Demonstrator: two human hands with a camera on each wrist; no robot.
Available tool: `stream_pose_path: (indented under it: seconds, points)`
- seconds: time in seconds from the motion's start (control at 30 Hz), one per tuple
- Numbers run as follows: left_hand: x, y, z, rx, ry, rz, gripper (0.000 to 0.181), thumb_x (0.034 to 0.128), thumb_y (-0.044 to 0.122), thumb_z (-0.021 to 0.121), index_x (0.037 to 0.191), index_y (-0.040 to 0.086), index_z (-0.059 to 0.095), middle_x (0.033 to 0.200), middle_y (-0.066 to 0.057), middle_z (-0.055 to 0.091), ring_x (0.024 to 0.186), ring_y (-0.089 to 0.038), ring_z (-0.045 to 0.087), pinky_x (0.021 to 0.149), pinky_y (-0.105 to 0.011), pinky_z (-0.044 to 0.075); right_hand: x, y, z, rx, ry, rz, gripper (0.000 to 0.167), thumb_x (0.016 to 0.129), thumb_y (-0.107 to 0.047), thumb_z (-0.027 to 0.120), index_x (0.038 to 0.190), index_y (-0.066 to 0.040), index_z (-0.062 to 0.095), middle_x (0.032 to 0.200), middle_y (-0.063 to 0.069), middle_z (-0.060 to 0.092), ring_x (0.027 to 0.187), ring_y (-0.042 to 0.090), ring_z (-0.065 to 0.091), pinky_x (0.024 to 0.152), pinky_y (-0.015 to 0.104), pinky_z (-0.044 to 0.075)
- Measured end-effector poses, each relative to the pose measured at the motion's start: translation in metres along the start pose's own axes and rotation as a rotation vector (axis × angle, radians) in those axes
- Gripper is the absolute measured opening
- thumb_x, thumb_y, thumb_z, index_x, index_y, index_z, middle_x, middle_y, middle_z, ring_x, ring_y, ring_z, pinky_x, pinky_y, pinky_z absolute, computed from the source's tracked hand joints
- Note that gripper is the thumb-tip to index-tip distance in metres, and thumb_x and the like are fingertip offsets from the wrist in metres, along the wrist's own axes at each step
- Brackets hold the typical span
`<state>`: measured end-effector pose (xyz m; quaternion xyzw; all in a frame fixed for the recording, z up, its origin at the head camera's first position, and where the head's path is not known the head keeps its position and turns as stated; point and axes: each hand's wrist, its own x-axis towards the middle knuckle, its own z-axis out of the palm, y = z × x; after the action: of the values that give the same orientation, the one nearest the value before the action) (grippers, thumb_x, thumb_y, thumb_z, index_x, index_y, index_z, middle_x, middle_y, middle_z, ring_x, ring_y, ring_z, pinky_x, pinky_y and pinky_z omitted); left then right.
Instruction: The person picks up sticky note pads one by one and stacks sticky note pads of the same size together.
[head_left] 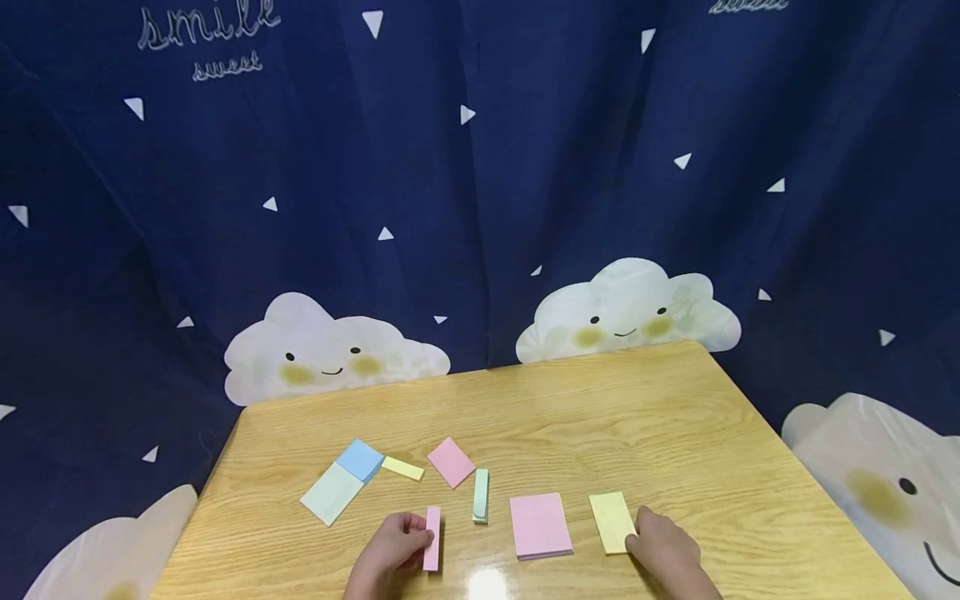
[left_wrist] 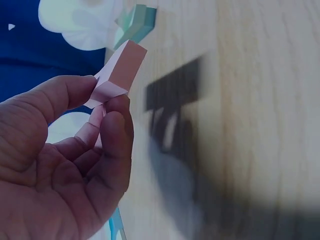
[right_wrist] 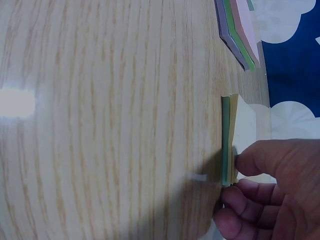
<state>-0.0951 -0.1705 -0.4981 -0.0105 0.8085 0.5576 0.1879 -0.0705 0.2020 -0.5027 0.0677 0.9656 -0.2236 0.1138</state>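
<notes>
My left hand pinches a narrow pink sticky-note pad between thumb and fingertips. In the left wrist view the pad is held above the table, its shadow falling on the wood. At the right, my right hand grips the near right corner of a yellow sticky-note pad. The right wrist view shows the thumb on the yellow face, with a green layer beneath; the other fingers curl at the pad's edge, partly hidden.
Between the hands lie a square pink stack and a narrow mint pad. Farther back are a pink pad, a yellow strip, a blue pad and a pale green pad. A dark blue curtain hangs behind the wooden table.
</notes>
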Motion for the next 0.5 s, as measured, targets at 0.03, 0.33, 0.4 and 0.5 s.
stream_pose_path:
  seconds: [0.03, 0.33, 0.4, 0.5]
  points:
    - [0.001, 0.001, 0.0, 0.009, 0.001, 0.006, 0.015, 0.0783, 0.006, 0.056, 0.086, -0.007, 0.053, 0.064, 0.0, 0.049, 0.055, -0.01, 0.047, 0.048, -0.023, 0.042, 0.0, 0.0, 0.0, 0.0, 0.0, 0.002, 0.01, 0.074, -0.013, 0.054, 0.072, -0.008, 0.046, 0.06, 0.002, 0.044, 0.053, 0.019, 0.041, 0.046, 0.033, 0.034]
    - [0.009, 0.009, 0.006, 0.023, 0.024, 0.047, 0.016, 0.0772, 0.006, 0.055, 0.086, -0.007, 0.053, 0.064, 0.0, 0.052, 0.056, -0.01, 0.051, 0.05, -0.026, 0.044, 0.002, 0.001, 0.001, -0.004, -0.007, 0.009, 0.01, 0.073, -0.014, 0.055, 0.074, -0.007, 0.048, 0.062, 0.002, 0.046, 0.055, 0.019, 0.042, 0.047, 0.035, 0.035]
    - [0.011, 0.01, 0.007, 0.021, 0.024, 0.051, 0.016, 0.0772, 0.006, 0.055, 0.086, -0.007, 0.053, 0.064, 0.0, 0.052, 0.056, -0.01, 0.051, 0.05, -0.026, 0.044, 0.002, 0.001, 0.001, -0.001, -0.012, 0.009, 0.009, 0.074, -0.014, 0.055, 0.074, -0.007, 0.048, 0.062, 0.002, 0.046, 0.054, 0.019, 0.042, 0.047, 0.034, 0.035]
    - [0.012, 0.012, 0.009, 0.028, 0.025, 0.058, 0.017, 0.0772, 0.007, 0.055, 0.087, -0.007, 0.054, 0.064, 0.0, 0.052, 0.056, -0.011, 0.052, 0.049, -0.026, 0.044, 0.001, 0.001, 0.001, 0.003, -0.011, 0.007, 0.009, 0.074, -0.014, 0.055, 0.074, -0.007, 0.048, 0.061, 0.002, 0.046, 0.053, 0.019, 0.042, 0.047, 0.033, 0.035]
